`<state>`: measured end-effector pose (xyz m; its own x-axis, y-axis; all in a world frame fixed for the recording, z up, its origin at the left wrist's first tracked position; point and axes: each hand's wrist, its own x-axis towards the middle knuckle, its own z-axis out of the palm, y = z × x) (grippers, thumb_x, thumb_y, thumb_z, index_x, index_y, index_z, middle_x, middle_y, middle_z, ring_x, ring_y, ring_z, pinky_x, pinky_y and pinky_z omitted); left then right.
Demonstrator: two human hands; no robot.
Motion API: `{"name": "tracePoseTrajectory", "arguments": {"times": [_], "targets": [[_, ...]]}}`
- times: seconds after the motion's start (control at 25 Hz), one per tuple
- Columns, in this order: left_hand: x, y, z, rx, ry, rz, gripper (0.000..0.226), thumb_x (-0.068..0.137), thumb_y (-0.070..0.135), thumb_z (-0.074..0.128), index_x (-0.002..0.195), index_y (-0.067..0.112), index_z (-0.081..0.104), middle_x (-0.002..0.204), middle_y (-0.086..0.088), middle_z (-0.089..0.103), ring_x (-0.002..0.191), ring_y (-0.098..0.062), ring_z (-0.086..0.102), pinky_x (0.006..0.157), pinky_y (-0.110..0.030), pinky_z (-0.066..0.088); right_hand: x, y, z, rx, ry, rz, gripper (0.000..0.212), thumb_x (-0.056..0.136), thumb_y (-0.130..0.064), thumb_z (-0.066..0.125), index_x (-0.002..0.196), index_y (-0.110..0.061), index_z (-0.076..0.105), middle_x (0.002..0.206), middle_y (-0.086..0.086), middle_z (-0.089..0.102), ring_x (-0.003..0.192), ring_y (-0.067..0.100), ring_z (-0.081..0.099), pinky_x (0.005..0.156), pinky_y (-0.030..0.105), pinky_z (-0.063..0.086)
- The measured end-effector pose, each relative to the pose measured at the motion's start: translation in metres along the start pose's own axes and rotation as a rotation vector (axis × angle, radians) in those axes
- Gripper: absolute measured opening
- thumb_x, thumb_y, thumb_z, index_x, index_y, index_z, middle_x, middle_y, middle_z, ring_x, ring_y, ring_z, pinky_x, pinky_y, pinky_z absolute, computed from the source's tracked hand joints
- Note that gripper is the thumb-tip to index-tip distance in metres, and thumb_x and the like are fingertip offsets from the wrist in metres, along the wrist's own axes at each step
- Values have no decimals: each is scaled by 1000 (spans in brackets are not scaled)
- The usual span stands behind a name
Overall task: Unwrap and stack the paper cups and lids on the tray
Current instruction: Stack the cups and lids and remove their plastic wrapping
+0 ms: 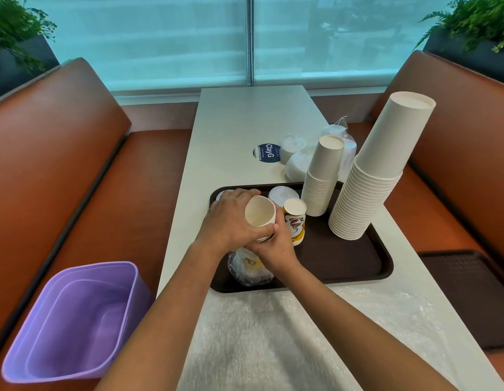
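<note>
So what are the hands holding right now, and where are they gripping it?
Both hands hold a stack of small paper cups. The left hand wraps its upper side; the right hand grips lower down, where plastic wrap still bunches around the base.

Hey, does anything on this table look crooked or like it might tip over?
Yes. The tallest white cup stack at the tray's right edge leans to the right, so it may topple. The shorter white stack beside it tilts slightly too. Nothing looks spilled or damaged.
</note>
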<state>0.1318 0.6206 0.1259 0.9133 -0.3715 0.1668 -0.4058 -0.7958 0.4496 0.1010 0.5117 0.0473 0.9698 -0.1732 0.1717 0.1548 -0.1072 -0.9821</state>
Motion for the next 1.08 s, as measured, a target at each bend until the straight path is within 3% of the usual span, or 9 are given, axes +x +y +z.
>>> {"name": "tracePoseTrajectory", "arguments": {"times": [0.12, 0.32, 0.44, 0.52, 0.68, 0.76, 0.96, 1.08], "targets": [[2, 3, -2, 45, -12, 24, 78, 70, 57, 70, 137, 29, 43, 136, 5, 49, 124, -15, 43, 100, -33, 37, 0, 1, 0, -10, -4, 23, 92, 54, -38, 81, 132, -15, 38, 123, 9, 56, 115, 25, 55, 98, 45, 48], [6, 12, -16, -41, 15, 18, 72, 74, 50, 70, 138, 28, 43, 138, 5, 47, 120, -17, 49, 93, -31, 41, -1, -1, 0, 4, 7, 36, 85, 55, -37, 81, 128, -19, 40, 121, 5, 57, 112, 20, 58, 96, 43, 51], [10, 17, -26, -27, 29, 32, 69, 76, 51, 67, 138, 31, 42, 138, 4, 46, 118, -19, 50, 92, -35, 44, -4, 2, 0, -26, -18, 55, 82, 54, -38, 82, 124, -33, 38, 120, 1, 56, 111, 17, 57, 95, 39, 51], [12, 18, -30, 18, -49, 14, 70, 76, 52, 65, 138, 33, 40, 138, 3, 44, 120, -19, 49, 94, -37, 46, -8, 7, 1, -76, -62, 72, 92, 52, -34, 86, 124, -48, 30, 127, -4, 51, 119, 14, 52, 99, 34, 48], [16, 21, -36, 204, -306, 2, 78, 72, 49, 72, 139, 37, 34, 138, 3, 43, 122, -19, 46, 94, -36, 45, -11, 15, 3, -100, -91, 124, 99, 61, -14, 87, 137, -33, 26, 131, -5, 48, 123, 16, 47, 100, 35, 47], [17, 22, -42, 226, -367, 3, 78, 72, 43, 73, 139, 36, 34, 134, 2, 46, 121, -19, 45, 91, -35, 45, -10, 15, 0, -106, -112, 132, 95, 62, -12, 86, 133, -37, 28, 127, -7, 51, 120, 15, 50, 97, 32, 49], [21, 31, -69, -106, -178, -5, 61, 77, 33, 71, 132, 33, 46, 124, 0, 51, 106, -16, 48, 83, -27, 44, -14, 17, -35, -113, -109, 114, 91, 55, -13, 87, 121, -49, 35, 118, -12, 57, 110, 8, 56, 84, 17, 48], [20, 26, -71, -416, -44, -98, 54, 72, 35, 75, 120, 29, 51, 114, 2, 55, 96, -17, 56, 73, -25, 48, -17, 16, -62, -132, -103, 124, 96, 44, -32, 85, 124, -45, 34, 115, -13, 58, 107, 4, 57, 83, 20, 50]]}}
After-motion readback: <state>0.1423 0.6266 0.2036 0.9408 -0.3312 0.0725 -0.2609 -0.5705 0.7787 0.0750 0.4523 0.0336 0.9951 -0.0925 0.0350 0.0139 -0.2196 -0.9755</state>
